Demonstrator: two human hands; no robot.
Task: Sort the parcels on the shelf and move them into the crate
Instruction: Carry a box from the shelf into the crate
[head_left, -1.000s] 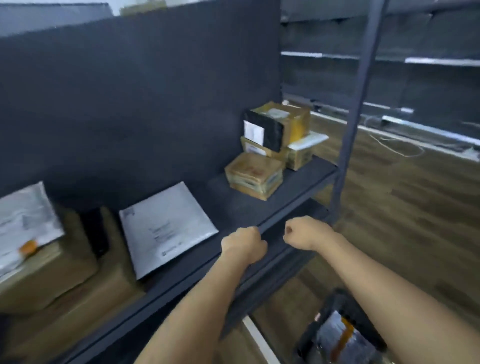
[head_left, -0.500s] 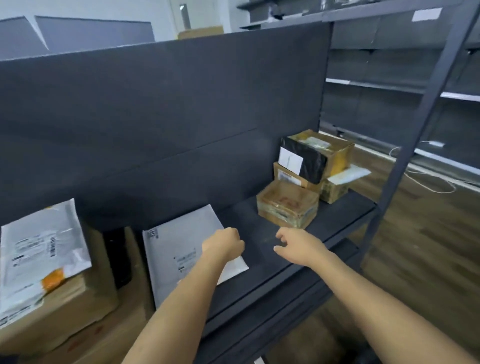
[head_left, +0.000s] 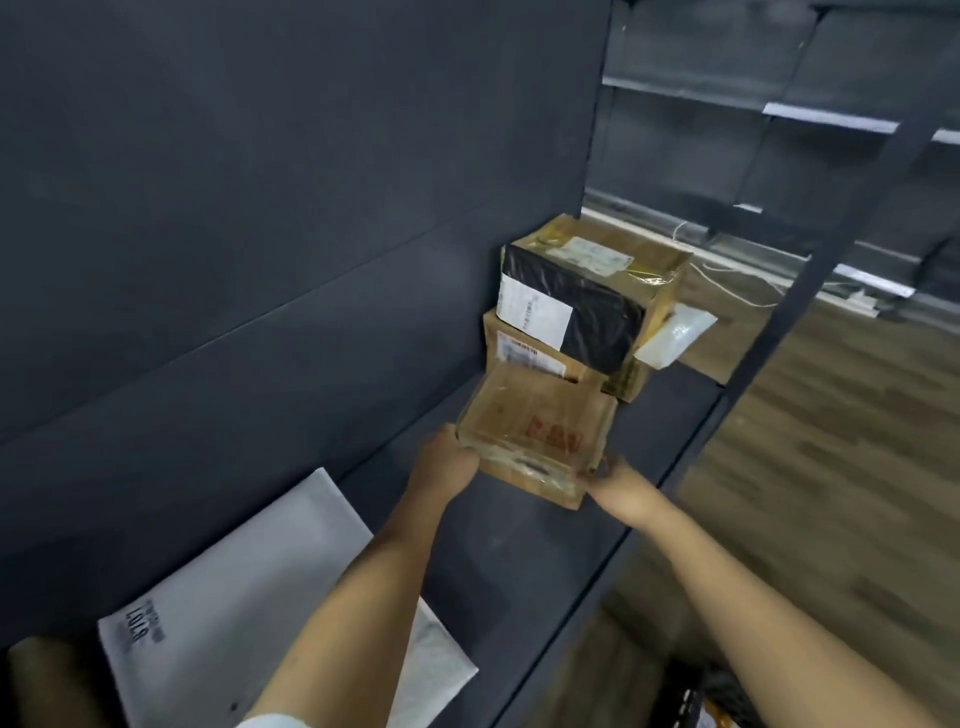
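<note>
Left grip (head_left: 448, 462), right grip (head_left: 615, 483) clasp taped box (head_left: 535, 423) near corners — crate (head_left: 693, 699) contents unclear.

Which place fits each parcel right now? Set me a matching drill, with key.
Things: 1 carton; 2 black parcel; 3 white mailer; 4 pouch.
Places: A flat on the shelf, left; B gripped by left hand and right hand; C sticking out, far right; D atop a brown box.
Pairs: 1-B, 2-D, 3-A, 4-C.
</note>
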